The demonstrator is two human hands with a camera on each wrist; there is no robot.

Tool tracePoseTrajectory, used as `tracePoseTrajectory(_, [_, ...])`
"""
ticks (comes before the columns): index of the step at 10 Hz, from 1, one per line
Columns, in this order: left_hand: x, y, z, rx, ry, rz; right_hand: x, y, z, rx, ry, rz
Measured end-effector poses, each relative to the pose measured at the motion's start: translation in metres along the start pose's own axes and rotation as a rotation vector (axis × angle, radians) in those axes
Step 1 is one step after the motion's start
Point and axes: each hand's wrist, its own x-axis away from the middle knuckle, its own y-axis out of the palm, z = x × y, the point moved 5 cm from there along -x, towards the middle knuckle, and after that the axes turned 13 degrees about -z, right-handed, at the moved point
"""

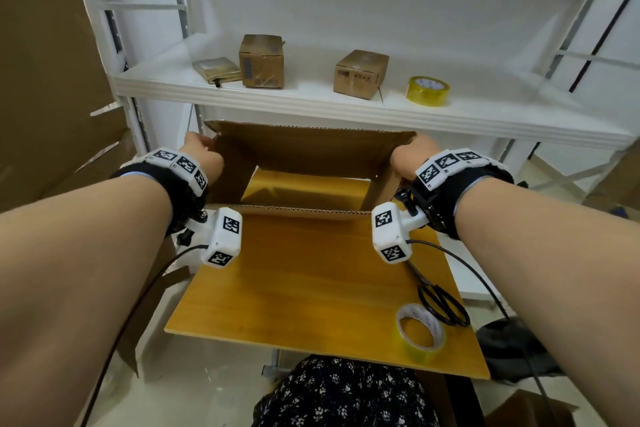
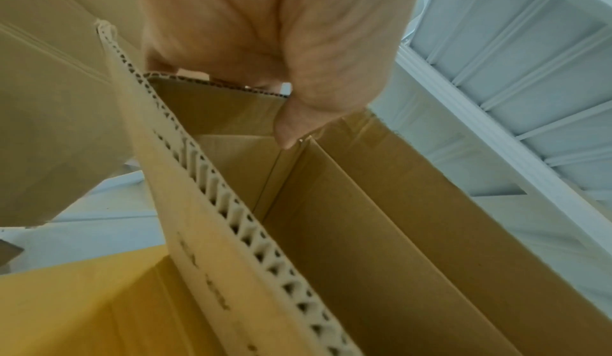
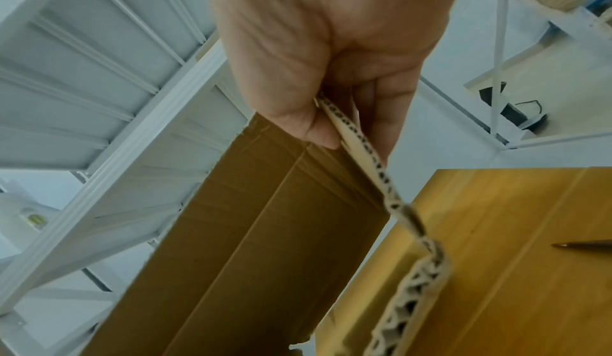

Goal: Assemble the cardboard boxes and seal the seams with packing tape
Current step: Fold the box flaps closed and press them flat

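An open-ended brown cardboard box (image 1: 304,152) stands on the far end of the wooden table (image 1: 311,281), and the tabletop shows through it. My left hand (image 1: 202,154) grips its upper left corner, with the thumb (image 2: 288,128) inside the box (image 2: 380,230) at the fold. My right hand (image 1: 408,156) pinches the upper right corner; the corrugated edge (image 3: 361,147) runs between its thumb and fingers. A roll of yellowish packing tape (image 1: 420,331) lies on the table's near right corner. A second tape roll (image 1: 427,91) sits on the shelf.
A white metal shelf (image 1: 346,104) just behind the box carries two small closed cartons (image 1: 261,61) (image 1: 360,73) and a flattened piece (image 1: 216,70). Black-handled scissors (image 1: 441,302) lie beside the near tape roll. Large cardboard sheets (image 1: 45,80) lean at the left.
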Motion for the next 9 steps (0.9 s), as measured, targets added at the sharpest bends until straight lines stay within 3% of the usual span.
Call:
tracePoseTrajectory(2, [0.016,-0.001,0.006,-0.230,0.113,-0.010,0.009,-0.007,0.005,-0.069,0.024,0.028])
tracePoseTrajectory(3, [0.013,-0.022,0.037,-0.362,0.170,0.027,0.019,-0.017,-0.012,-0.019,0.032,0.093])
tracePoseTrajectory(6, [0.015,-0.046,0.074,-0.496,0.244,0.140,0.025,-0.032,-0.042,-0.021,-0.038,0.114])
tracePoseTrajectory(7, [0.019,-0.051,0.083,-0.470,0.257,0.157,0.025,-0.034,-0.041,-0.093,-0.056,0.060])
tracePoseTrajectory(8, [0.021,-0.035,0.083,-0.442,0.272,0.055,0.018,-0.029,-0.046,-0.054,-0.056,0.080])
tracePoseTrajectory(9, [0.012,-0.022,0.065,-0.311,0.262,0.000,0.018,-0.028,-0.055,0.152,-0.031,0.175])
